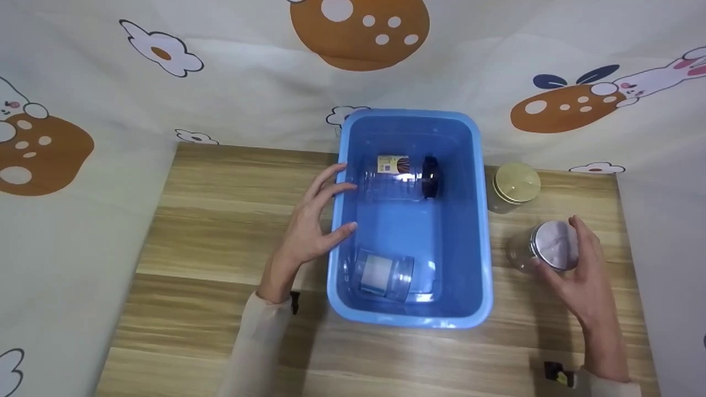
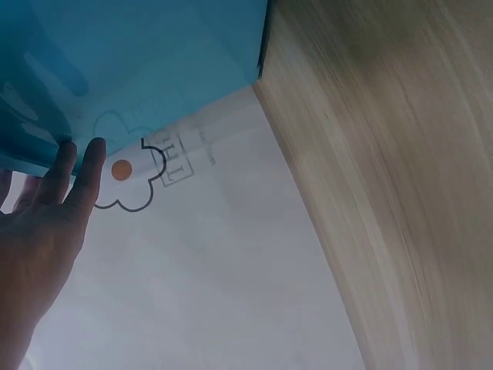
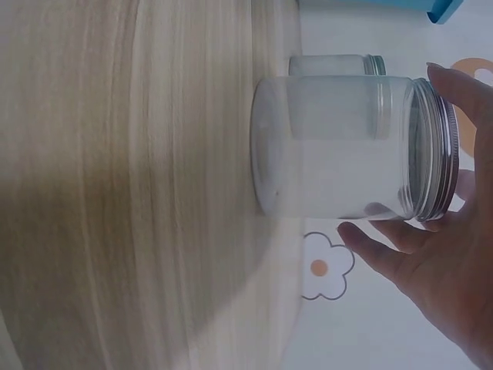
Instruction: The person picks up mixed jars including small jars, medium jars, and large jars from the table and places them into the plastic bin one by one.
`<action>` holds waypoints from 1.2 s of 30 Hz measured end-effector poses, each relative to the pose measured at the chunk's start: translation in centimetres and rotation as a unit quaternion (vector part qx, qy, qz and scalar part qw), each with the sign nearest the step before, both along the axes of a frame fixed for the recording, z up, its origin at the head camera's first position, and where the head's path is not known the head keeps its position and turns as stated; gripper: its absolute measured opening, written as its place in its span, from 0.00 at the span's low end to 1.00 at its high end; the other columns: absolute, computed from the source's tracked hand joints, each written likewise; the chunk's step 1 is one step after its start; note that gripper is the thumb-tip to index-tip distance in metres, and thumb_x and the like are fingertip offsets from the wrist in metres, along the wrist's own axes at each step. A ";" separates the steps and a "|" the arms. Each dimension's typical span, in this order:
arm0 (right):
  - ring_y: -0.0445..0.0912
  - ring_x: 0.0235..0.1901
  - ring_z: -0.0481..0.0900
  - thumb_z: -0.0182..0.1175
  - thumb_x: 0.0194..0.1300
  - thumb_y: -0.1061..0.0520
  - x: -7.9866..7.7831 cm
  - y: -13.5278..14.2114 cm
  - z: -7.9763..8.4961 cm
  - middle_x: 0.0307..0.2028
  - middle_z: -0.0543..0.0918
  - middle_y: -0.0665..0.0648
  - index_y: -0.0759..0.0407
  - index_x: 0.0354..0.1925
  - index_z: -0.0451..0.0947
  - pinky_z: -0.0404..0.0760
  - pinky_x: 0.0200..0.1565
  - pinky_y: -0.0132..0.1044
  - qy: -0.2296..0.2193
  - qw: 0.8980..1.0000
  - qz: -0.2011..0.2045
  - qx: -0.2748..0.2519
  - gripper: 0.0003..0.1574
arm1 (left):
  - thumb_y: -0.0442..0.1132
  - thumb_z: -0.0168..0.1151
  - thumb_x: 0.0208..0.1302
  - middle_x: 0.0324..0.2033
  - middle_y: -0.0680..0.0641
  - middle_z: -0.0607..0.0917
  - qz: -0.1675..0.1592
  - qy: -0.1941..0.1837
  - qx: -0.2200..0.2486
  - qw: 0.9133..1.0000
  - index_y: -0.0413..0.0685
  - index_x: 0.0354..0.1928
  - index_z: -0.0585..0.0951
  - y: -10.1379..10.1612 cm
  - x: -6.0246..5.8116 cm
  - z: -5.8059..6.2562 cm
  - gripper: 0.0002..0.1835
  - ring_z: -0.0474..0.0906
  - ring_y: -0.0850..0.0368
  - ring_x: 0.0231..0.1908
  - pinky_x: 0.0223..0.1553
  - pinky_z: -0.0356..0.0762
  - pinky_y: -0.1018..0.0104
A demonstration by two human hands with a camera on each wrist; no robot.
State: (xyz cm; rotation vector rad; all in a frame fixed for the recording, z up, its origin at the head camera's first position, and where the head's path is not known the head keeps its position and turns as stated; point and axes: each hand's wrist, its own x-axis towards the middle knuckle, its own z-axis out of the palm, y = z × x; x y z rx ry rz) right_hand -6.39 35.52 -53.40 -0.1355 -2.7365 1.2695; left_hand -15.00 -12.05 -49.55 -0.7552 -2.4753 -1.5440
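Observation:
My right hand (image 1: 589,284) grips a clear jar (image 3: 331,154) around its silver lid (image 1: 554,245), thumb on one side and fingers on the other. The jar is upright, its base down at the wooden table in the right wrist view. On the left rim of a blue plastic bin (image 1: 485,220) rests my left hand (image 1: 304,226), fingers spread and fairly straight, tips just over the edge. Inside the bin, a clear jar with a dark lid (image 1: 400,179) lies on its side at the far end. Another clear jar with a pale label (image 1: 380,274) lies near the front.
A jar with a yellow-gold lid (image 1: 517,183) stands right of the bin, behind the gripped jar. Beneath everything is a wood-grain table (image 1: 220,231). A pale cloth (image 1: 237,71) printed with orange fruit and flowers rises behind and at both sides.

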 end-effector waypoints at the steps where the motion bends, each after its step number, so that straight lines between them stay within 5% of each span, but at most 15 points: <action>1: 0.59 0.70 0.57 0.77 0.49 0.59 0.0 0.0 -0.1 0.73 0.61 0.62 0.43 0.78 0.51 0.53 0.69 0.62 0.003 1.000 -0.003 0.001 0.66 | 0.52 0.66 0.56 0.74 0.51 0.60 0.000 0.002 0.000 1.000 0.52 0.62 0.78 0.0 0.0 -0.1 0.30 0.54 0.51 0.73 0.66 0.65 0.43; 5: 0.57 0.69 0.58 0.77 0.47 0.60 -0.1 0.0 -0.3 0.71 0.64 0.61 0.45 0.78 0.51 0.53 0.69 0.53 0.011 1.000 -0.014 0.003 0.67 | 0.50 0.67 0.56 0.74 0.51 0.60 -0.001 0.004 -0.002 1.000 0.50 0.62 0.77 0.0 0.0 0.0 0.30 0.55 0.52 0.73 0.64 0.68 0.46; 11: 0.56 0.74 0.51 0.77 0.50 0.57 -0.1 -0.2 -0.5 0.74 0.58 0.62 0.47 0.78 0.47 0.46 0.72 0.57 -0.014 0.999 -0.025 -0.023 0.68 | 0.50 0.68 0.55 0.75 0.50 0.60 -0.003 -0.004 0.004 1.000 0.50 0.63 0.77 -0.2 0.0 0.2 0.32 0.54 0.50 0.73 0.65 0.66 0.43; 19: 0.59 0.72 0.55 0.77 0.51 0.56 0.2 -0.2 -1.0 0.73 0.59 0.66 0.47 0.79 0.44 0.49 0.73 0.50 -0.026 0.998 -0.041 -0.032 0.69 | 0.57 0.64 0.59 0.75 0.53 0.59 0.003 -0.008 -0.010 1.000 0.54 0.64 0.77 -0.1 0.2 0.2 0.31 0.53 0.51 0.74 0.66 0.65 0.42; 28: 0.44 0.69 0.60 0.75 0.49 0.64 0.2 -0.2 -1.9 0.70 0.63 0.64 0.54 0.77 0.50 0.54 0.68 0.26 0.004 0.996 -0.061 -0.065 0.64 | 0.63 0.61 0.62 0.75 0.53 0.58 0.009 -0.004 -0.015 1.000 0.53 0.64 0.77 0.0 0.3 0.0 0.33 0.53 0.52 0.74 0.66 0.65 0.42; 36: 0.39 0.66 0.60 0.72 0.48 0.71 0.3 -0.4 -2.2 0.70 0.62 0.65 0.61 0.75 0.52 0.57 0.67 0.25 0.020 0.993 -0.071 -0.088 0.62 | 0.49 0.66 0.58 0.75 0.51 0.59 -0.010 -0.010 0.022 1.000 0.57 0.64 0.76 0.0 0.2 -0.3 0.30 0.56 0.50 0.73 0.64 0.70 0.45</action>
